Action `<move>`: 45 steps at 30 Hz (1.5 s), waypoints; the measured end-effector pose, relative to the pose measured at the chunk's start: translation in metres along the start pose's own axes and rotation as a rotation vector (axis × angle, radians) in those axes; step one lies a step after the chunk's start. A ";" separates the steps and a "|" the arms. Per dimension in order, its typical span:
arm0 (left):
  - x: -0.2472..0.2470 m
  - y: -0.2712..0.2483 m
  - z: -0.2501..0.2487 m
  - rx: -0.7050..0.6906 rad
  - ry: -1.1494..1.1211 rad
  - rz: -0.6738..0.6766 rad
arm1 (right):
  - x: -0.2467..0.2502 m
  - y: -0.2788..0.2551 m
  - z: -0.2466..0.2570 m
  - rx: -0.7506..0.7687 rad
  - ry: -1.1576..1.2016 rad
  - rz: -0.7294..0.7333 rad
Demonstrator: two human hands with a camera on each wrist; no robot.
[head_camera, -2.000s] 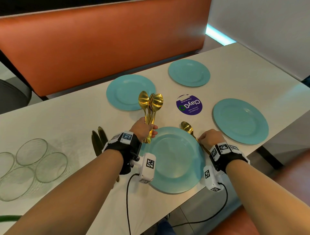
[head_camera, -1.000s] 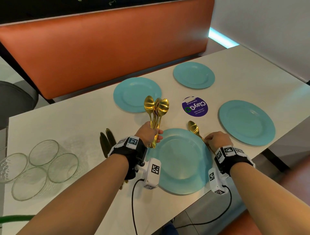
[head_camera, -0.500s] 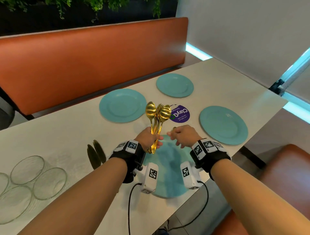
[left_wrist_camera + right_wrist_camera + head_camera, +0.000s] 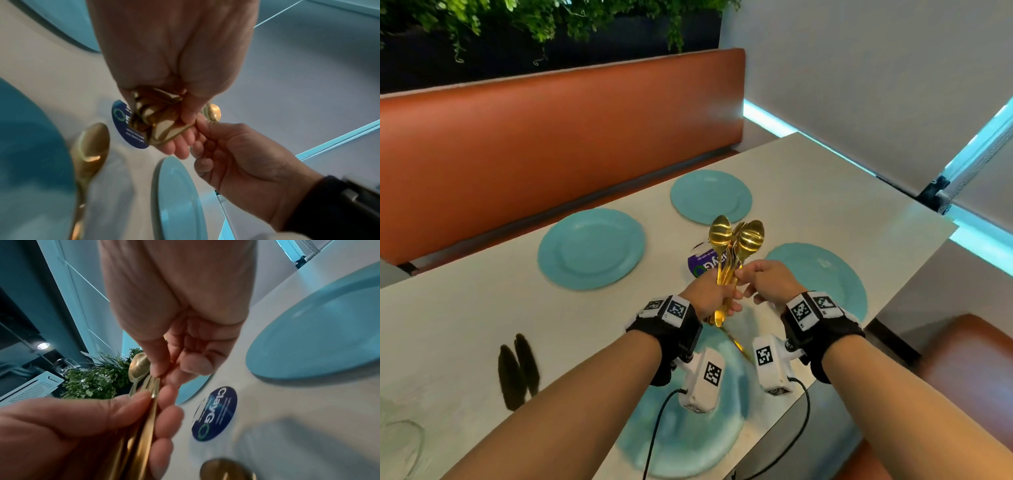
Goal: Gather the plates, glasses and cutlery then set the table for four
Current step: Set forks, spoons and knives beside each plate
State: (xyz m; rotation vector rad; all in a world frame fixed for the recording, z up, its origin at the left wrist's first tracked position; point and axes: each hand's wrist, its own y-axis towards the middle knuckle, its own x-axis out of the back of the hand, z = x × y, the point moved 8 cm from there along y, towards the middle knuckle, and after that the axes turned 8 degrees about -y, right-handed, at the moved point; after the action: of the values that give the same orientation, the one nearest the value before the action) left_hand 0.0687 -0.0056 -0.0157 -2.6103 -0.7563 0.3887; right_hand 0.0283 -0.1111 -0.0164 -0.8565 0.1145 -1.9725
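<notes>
Gold cutlery (image 4: pixel 736 246), teal plates (image 4: pixel 590 248), seemingly navy sticker (image 4: pixel 214 413), orange bench (image 4: pixel 551 144).

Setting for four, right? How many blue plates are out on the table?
4. Two far plates by the bench, left and right; one on the right side, partly behind the right hand; one nearest, under the wrists. None seems hidden.

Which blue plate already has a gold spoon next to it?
The nearest plate, under the wrists: a spoon lies along its edge. The other three have none.
</notes>
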 end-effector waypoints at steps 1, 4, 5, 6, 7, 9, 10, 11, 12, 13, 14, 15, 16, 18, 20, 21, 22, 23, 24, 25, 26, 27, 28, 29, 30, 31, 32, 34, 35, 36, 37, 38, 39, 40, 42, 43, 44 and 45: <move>-0.005 0.011 -0.003 0.013 0.004 -0.004 | 0.011 0.009 -0.003 -0.001 0.004 -0.002; -0.010 0.042 -0.009 0.080 -0.021 -0.068 | 0.055 0.038 -0.015 -0.008 -0.051 -0.031; -0.009 0.051 -0.010 0.105 -0.036 -0.096 | 0.071 0.049 -0.022 -0.020 -0.100 -0.042; -0.007 0.059 -0.011 0.112 -0.047 -0.131 | 0.088 0.059 -0.030 -0.039 -0.166 -0.054; -0.003 0.066 -0.012 0.110 -0.031 -0.170 | 0.105 0.069 -0.039 -0.061 -0.235 -0.068; 0.004 0.079 -0.014 0.105 0.040 -0.240 | 0.138 0.086 -0.057 -0.115 -0.370 -0.100; 0.007 0.086 -0.015 0.103 0.043 -0.265 | 0.153 0.092 -0.066 -0.149 -0.434 -0.115; 0.009 0.093 -0.014 0.110 0.015 -0.283 | 0.167 0.098 -0.074 -0.177 -0.496 -0.129; 0.011 0.101 -0.013 0.120 -0.020 -0.296 | 0.179 0.105 -0.081 -0.201 -0.559 -0.136; 0.012 0.108 -0.012 0.133 -0.054 -0.308 | 0.190 0.111 -0.088 -0.218 -0.622 -0.142; 0.013 0.114 -0.011 0.155 -0.098 -0.320 | 0.200 0.117 -0.095 -0.243 -0.689 -0.143; 0.012 0.119 -0.010 0.181 -0.156 -0.325 | 0.208 0.123 -0.101 -0.265 -0.754 -0.140; 0.010 0.122 -0.012 0.204 -0.232 -0.325 | 0.214 0.128 -0.107 -0.285 -0.816 -0.133; 0.007 0.128 -0.015 0.234 -0.275 -0.329 | 0.223 0.136 -0.118 -0.306 -0.905 -0.120; 0.003 0.131 -0.017 0.246 -0.251 -0.328 | 0.228 0.142 -0.127 -0.320 -0.953 -0.114; 0.001 0.134 -0.018 0.238 -0.251 -0.327 | 0.229 0.144 -0.132 -0.324 -0.983 -0.108; 0.000 0.136 -0.018 0.226 -0.263 -0.331 | 0.229 0.146 -0.136 -0.331 -1.010 -0.094; 0.000 0.139 -0.018 0.212 -0.283 -0.337 | 0.228 0.148 -0.140 -0.336 -1.034 -0.077; 0.000 0.142 -0.017 0.202 -0.308 -0.341 | 0.227 0.149 -0.144 -0.344 -1.059 -0.065; 0.001 0.144 -0.016 0.195 -0.320 -0.349 | 0.226 0.150 -0.146 -0.347 -1.070 -0.060; 0.001 0.145 -0.016 0.186 -0.319 -0.357 | 0.225 0.151 -0.148 -0.353 -1.074 -0.052; 0.001 0.146 -0.015 0.175 -0.301 -0.364 | 0.224 0.152 -0.150 -0.359 -1.074 -0.049; 0.000 0.148 -0.015 0.162 -0.272 -0.368 | 0.224 0.152 -0.151 -0.367 -1.063 -0.048; 0.000 0.149 -0.015 0.148 -0.237 -0.373 | 0.224 0.155 -0.152 -0.362 -1.051 -0.056; 0.000 0.150 -0.016 0.134 -0.210 -0.377 | 0.224 0.156 -0.152 -0.362 -1.043 -0.061; -0.001 0.151 -0.015 0.127 -0.195 -0.381 | 0.224 0.158 -0.152 -0.361 -1.029 -0.066; -0.001 0.152 -0.015 0.122 -0.186 -0.388 | 0.224 0.159 -0.152 -0.364 -1.020 -0.069; 0.000 0.152 -0.014 0.112 -0.188 -0.405 | 0.223 0.163 -0.153 -0.352 -1.005 -0.074; 0.000 0.153 -0.013 0.112 -0.194 -0.410 | 0.223 0.164 -0.153 -0.342 -0.998 -0.077; 0.000 0.153 -0.012 0.115 -0.199 -0.412 | 0.222 0.166 -0.154 -0.338 -0.993 -0.076; 0.000 0.152 -0.011 0.121 -0.201 -0.409 | 0.222 0.167 -0.155 -0.332 -0.989 -0.078; 0.000 0.152 -0.011 0.127 -0.201 -0.402 | 0.222 0.167 -0.156 -0.333 -0.987 -0.079; 0.000 0.152 -0.010 0.135 -0.194 -0.396 | 0.223 0.168 -0.157 -0.332 -0.984 -0.086; -0.001 0.151 -0.010 0.140 -0.185 -0.392 | 0.224 0.168 -0.158 -0.335 -0.985 -0.095; -0.001 0.150 -0.010 0.142 -0.173 -0.393 | 0.225 0.169 -0.157 -0.320 -0.997 -0.115; -0.002 0.150 -0.010 0.138 -0.172 -0.395 | 0.226 0.169 -0.156 -0.308 -1.006 -0.121; -0.002 0.150 -0.009 0.133 -0.172 -0.398 | 0.225 0.169 -0.155 -0.300 -1.012 -0.120; -0.001 0.150 -0.009 0.130 -0.171 -0.402 | 0.225 0.169 -0.154 -0.286 -1.014 -0.118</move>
State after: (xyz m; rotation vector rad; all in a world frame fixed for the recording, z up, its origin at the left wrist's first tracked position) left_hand 0.1380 -0.1252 -0.0739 -2.2515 -1.2396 0.5220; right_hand -0.0105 -0.4221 -0.0838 -1.9779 -0.2562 -1.4241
